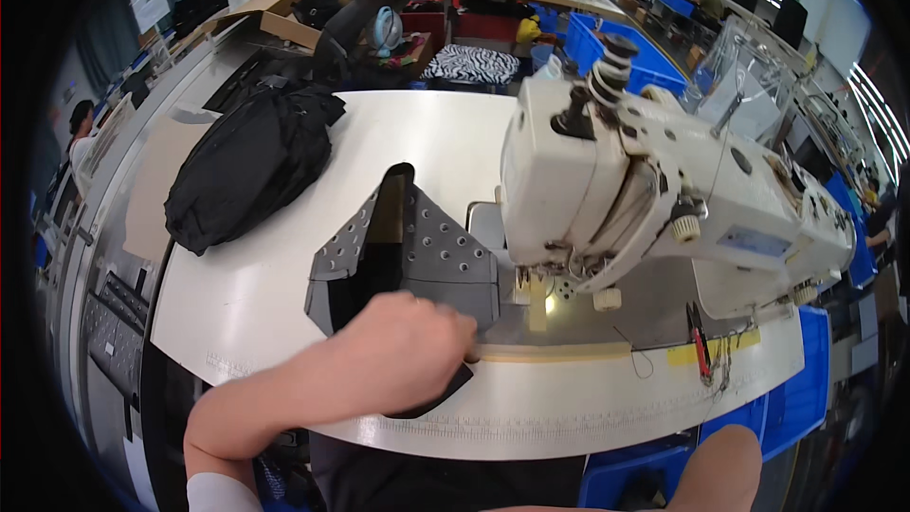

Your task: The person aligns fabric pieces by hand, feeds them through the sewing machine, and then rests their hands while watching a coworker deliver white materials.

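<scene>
The left hand (pixel 408 346), slightly blurred, curls with its fingers tucked in; whether they hold anything, I cannot tell. Taking that hand as the clock's centre, a grey panel with round pale spots (pixel 444 270) lies flat at 12 o'clock, partly beneath it. A white sewing machine (pixel 607 161) stands at 2, red-handled snips (pixel 701 346) at 3, a black bag (pixel 251 166) at 11.

Sewing machine (pixel 559 180) on R side of table (pixel 569 408); fabric piece (pixel 450 270) just L of needle area — L hand (pixel 408 346) over its near part. Bag (pixel 251 166) back L; snips (pixel 700 341) front R — bin (pixel 810 370) below R edge.
</scene>
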{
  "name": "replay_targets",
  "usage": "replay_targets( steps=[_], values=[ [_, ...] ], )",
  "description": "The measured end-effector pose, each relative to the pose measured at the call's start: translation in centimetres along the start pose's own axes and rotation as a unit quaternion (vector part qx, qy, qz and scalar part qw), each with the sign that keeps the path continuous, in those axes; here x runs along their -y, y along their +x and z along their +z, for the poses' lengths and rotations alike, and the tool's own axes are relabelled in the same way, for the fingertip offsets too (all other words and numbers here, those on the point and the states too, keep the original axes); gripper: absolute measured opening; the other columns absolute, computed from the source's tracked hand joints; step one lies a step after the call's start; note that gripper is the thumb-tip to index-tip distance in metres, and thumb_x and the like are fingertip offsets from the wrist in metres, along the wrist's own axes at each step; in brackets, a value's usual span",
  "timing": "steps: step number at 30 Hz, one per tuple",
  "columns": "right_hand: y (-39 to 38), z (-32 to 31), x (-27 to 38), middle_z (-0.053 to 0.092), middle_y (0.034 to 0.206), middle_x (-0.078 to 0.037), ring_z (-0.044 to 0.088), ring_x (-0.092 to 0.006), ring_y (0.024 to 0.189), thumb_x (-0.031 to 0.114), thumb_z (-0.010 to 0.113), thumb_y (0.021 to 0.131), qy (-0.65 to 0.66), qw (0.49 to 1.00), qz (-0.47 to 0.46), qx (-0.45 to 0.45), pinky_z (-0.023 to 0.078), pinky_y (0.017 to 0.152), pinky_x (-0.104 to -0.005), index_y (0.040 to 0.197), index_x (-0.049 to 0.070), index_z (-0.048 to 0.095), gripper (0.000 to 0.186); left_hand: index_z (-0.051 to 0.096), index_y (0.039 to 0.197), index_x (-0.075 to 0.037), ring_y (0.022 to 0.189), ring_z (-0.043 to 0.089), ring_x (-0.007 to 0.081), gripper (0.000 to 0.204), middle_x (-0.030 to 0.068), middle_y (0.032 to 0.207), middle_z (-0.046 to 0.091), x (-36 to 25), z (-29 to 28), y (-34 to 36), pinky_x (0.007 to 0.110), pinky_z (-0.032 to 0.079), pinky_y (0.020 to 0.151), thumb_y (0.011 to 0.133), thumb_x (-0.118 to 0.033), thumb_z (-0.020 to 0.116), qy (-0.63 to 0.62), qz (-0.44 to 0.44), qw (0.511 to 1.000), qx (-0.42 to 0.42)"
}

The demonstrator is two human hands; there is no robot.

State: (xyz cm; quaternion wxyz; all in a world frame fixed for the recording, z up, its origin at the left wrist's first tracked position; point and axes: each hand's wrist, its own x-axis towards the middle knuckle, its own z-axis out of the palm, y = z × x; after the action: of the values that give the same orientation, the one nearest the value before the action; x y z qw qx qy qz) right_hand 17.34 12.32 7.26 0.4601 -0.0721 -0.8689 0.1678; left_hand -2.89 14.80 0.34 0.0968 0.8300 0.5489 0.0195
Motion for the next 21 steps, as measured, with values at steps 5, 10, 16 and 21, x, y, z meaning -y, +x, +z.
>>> replay_targets(
  steps=[5, 10, 16, 21],
  values=[
    [0.5, 1.6, 2.6, 0.064, 0.104, -0.018, 0.06, -0.0314, 0.096, 0.023, 0.059, 0.079, -0.01, 0.938, -0.189, 0.29, 0.049, 0.087, -0.044, 0.095, -0.005, 0.065, 0.032, 0.069, 0.087, -0.002, 0.091, 0.063, 0.0276, 0.046, 0.0108, 0.083, 0.067, 5.7, -4.7, 6.4, 0.038, 0.044, 0.083, 0.064, -0.039, 0.083, 0.194, 0.089, 0.967, -0.141],
    [-4.9, 8.3, -1.4, 0.056, 0.127, -0.018, 0.056, -0.0348, 0.107, 0.031, 0.059, 0.09, -0.012, 0.973, 0.02, 0.23, 0.049, 0.086, -0.0422, 0.123, 0.005, 0.059, 0.042, 0.066, 0.096, 0.003, 0.095, 0.068, 0.0355, 0.061, 0.0175, 0.098, 0.07, 8.7, -4.6, 5.4, 0.038, 0.053, 0.082, 0.062, -0.043, 0.086, 0.099, -0.11, 0.969, 0.198],
    [-4.2, 11.1, -9.5, 0.026, 0.154, -0.022, 0.026, -0.0398, 0.142, 0.038, 0.057, 0.092, -0.141, 0.96, 0.037, 0.24, 0.037, 0.109, -0.048, 0.138, 0.0, 0.046, 0.061, 0.064, 0.106, -0.003, 0.076, 0.057, 0.0242, 0.038, 0.0069, 0.076, 0.054, 1.6, -10.6, 0.1, 0.038, 0.045, 0.065, 0.073, -0.02, 0.068, 0.309, 0.01, 0.92, -0.242],
    [-7.4, 10.4, -7.8, 0.048, 0.137, -0.02, 0.044, -0.0346, 0.131, 0.023, 0.061, 0.089, -0.049, 0.941, -0.018, 0.334, 0.039, 0.105, -0.0454, 0.126, -0.001, 0.053, 0.045, 0.061, 0.092, -0.003, 0.062, 0.056, 0.0162, 0.023, 0.0013, 0.072, 0.046, -1.5, -3.2, -5.1, 0.028, 0.042, 0.052, 0.073, -0.016, 0.063, 0.36, -0.005, 0.926, -0.112]
  ],
)
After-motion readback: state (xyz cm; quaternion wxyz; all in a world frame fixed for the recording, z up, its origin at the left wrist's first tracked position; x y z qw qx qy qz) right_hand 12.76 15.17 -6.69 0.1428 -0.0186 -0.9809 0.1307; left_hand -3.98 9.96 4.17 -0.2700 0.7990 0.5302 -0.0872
